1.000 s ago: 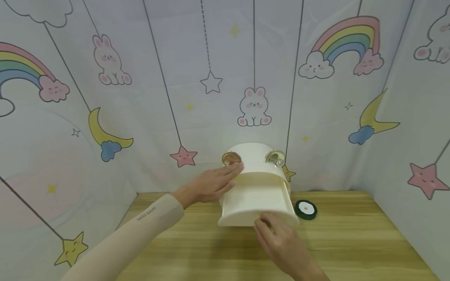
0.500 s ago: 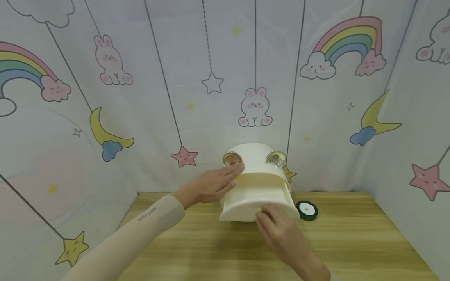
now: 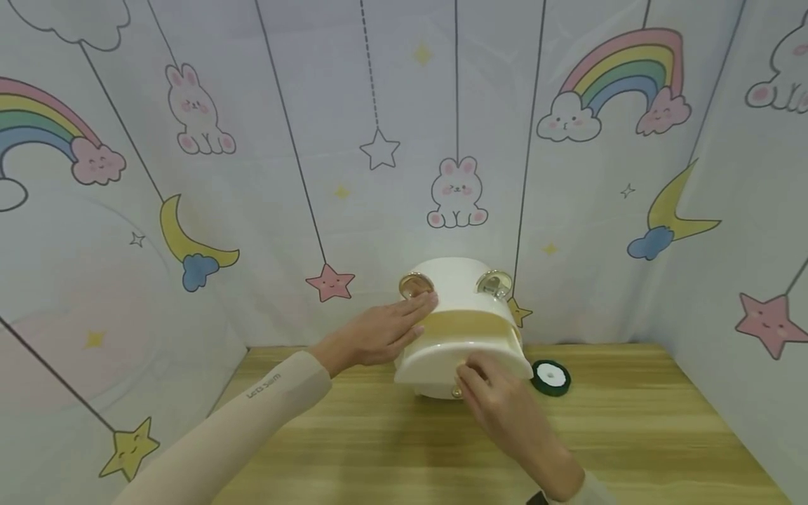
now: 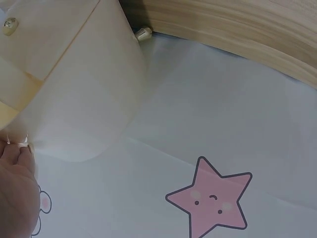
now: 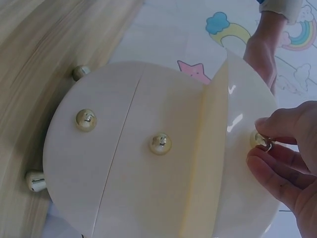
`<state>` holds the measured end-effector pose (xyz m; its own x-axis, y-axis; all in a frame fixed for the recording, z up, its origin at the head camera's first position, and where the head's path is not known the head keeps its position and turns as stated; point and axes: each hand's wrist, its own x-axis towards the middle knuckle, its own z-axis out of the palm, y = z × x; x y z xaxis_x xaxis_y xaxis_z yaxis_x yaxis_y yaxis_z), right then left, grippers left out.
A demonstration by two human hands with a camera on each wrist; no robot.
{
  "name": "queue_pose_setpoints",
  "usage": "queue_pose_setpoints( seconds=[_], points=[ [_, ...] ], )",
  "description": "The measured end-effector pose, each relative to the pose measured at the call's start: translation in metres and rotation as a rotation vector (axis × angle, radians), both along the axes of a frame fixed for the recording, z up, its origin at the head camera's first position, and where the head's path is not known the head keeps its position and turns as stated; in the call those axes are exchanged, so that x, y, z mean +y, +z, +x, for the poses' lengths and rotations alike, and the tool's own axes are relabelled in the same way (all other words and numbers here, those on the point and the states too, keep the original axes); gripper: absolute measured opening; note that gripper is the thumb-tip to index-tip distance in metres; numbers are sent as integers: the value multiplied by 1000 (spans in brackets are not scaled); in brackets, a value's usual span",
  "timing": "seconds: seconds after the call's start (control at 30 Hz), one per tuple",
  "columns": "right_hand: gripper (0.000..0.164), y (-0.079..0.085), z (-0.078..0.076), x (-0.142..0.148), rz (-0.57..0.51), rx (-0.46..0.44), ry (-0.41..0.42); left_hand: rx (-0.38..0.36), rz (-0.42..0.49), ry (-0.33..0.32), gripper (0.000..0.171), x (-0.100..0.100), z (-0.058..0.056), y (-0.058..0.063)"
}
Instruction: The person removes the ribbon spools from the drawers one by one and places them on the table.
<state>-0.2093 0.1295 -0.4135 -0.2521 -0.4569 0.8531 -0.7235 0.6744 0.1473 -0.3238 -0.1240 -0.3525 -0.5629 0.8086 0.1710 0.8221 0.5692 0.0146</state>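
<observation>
A cream, rounded drawer box (image 3: pixel 457 284) with two gold-rimmed round pieces on top stands at the back of the table. Its top drawer (image 3: pixel 426 365) is partly out, leaving a gap behind the front panel. My right hand (image 3: pixel 505 396) pinches that drawer's gold knob (image 5: pixel 259 141) between thumb and fingers, as the right wrist view shows. Two lower drawer fronts (image 5: pixel 161 188), flush with each other, carry gold knobs too. My left hand (image 3: pixel 381 335) rests with extended fingers on the box's upper left side, near the left gold-rimmed piece (image 3: pixel 416 285).
A dark green ribbon spool (image 3: pixel 551 377) with a white centre lies just right of the box. Printed cloth walls (image 3: pixel 353 231) enclose the wooden table (image 3: pixel 353 449) at the back and both sides. Short gold feet (image 5: pixel 36 181) hold the box up.
My right hand has moved away from me, sliding the top drawer farther into the box. A lower gold knob now shows beneath it. My left hand has stayed in place.
</observation>
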Motion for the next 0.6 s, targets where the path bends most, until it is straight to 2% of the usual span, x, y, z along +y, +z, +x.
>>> queue_pose_setpoints(
  seconds=[0.1, 0.27, 0.4, 0.6],
  points=[
    [43, 0, -4, -1, -5, 15, -4, 1, 1, -1, 60, 0, 0, 0],
    [9, -1, -13, 0, -20, 6, 4, 5, 14, -8, 60, 0, 0, 0],
    [18, -2, -21, 0, -27, -13, 8, -2, 19, -12, 60, -1, 0, -1],
    [19, -5, -30, 0, -37, -35, -22, -9, 30, -13, 59, -1, 0, -1]
  ],
)
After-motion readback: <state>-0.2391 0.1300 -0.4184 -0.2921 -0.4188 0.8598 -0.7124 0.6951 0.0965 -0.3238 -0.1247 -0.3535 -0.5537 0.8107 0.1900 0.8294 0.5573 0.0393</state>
